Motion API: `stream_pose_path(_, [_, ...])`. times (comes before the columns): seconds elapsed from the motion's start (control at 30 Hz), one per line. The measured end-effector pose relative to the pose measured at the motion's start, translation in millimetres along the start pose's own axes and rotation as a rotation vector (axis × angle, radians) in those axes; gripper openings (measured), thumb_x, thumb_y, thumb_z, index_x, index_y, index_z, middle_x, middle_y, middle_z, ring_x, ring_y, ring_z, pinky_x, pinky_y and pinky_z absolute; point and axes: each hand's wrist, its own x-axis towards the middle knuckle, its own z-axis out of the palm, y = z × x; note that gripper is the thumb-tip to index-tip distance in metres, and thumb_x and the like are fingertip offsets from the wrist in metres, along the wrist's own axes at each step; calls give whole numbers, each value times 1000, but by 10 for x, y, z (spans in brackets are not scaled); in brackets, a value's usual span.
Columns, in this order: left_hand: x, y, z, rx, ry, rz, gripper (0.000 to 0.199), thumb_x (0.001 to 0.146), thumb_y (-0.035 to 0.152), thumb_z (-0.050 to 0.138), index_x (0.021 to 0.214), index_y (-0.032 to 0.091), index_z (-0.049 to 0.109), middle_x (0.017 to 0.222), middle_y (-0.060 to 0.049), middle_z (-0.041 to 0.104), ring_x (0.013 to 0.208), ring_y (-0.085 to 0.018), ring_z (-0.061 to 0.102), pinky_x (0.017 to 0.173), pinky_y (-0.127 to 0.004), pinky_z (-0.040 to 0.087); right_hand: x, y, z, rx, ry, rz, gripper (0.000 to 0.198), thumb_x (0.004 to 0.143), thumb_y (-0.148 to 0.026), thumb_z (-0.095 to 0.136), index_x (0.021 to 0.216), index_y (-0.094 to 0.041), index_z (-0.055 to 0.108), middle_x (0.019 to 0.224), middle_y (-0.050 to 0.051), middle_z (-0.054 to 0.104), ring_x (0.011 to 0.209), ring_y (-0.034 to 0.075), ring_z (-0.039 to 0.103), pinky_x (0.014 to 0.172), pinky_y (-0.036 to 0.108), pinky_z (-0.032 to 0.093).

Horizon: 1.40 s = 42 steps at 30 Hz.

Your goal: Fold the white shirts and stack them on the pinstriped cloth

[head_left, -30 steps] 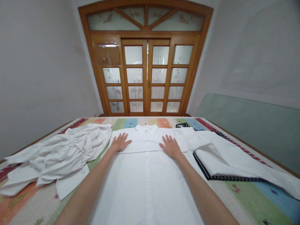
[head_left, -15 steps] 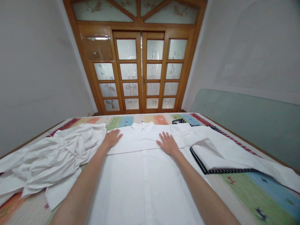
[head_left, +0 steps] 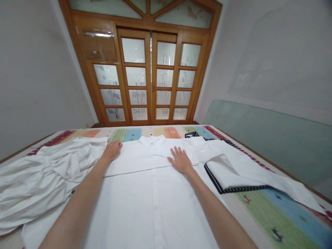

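A white button-up shirt (head_left: 135, 200) lies front side up on the bed, its collar at the far end. One sleeve (head_left: 140, 162) is laid across its chest. My left hand (head_left: 113, 150) is closed at the shirt's left shoulder, fingers curled on the fabric there. My right hand (head_left: 181, 159) lies flat on the shirt's right chest, fingers spread. Beyond it the other sleeve (head_left: 249, 166) stretches out to the right. A crumpled white garment (head_left: 62, 166) is heaped beside my left forearm.
A colourful patterned bedspread (head_left: 261, 214) covers the bed. A black-and-white trimmed cloth (head_left: 246, 188) lies partly under the right sleeve. A pale green headboard (head_left: 267, 135) stands along the right wall. Wooden doors with glass panes (head_left: 151, 79) are at the far end.
My left hand has gone from lying flat to curled and has shifted slightly left, with the shirt's left side spreading that way. My right hand stays flat. The view has turned slightly right.
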Motion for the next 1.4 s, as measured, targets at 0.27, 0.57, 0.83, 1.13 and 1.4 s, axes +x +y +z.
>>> stream_pose_path(0.27, [34,-87,10,57,-24,-15,52,92,36,23,81,11,68,89,-24,70,91,-35,66,87,-54,45,-6,2,-6,-2,-1,7,69,99,-56,19,154,-16,25,161,11,19,149,28,12,118,45,8])
stream_pose_path(0.57, [68,-112,-7,116,24,23,53,92,28,18,96,5,66,99,-27,68,101,-37,63,85,-52,47,-16,-1,-27,0,-13,0,67,99,-53,21,154,-14,25,161,12,17,149,30,11,118,46,8])
stream_pose_path(0.83, [213,-291,137,149,-64,118,47,91,20,22,93,7,67,93,-23,71,93,-31,67,89,-46,49,-18,12,-22,15,-13,-11,68,99,-55,18,155,-17,24,161,10,16,149,28,11,118,45,7])
stream_pose_path(1.13, [232,-317,131,145,-64,69,40,92,25,28,87,13,66,91,-19,71,93,-29,66,87,-42,51,-18,-11,-67,65,-11,24,59,102,-41,13,154,-18,28,161,7,20,148,26,14,119,43,8])
stream_pose_path(1.4, [35,-39,-131,220,87,-27,38,82,4,33,106,3,63,107,-27,64,112,-37,57,83,-46,50,3,-22,-43,37,-34,25,62,100,-47,20,155,-20,22,162,7,14,149,26,9,118,45,5])
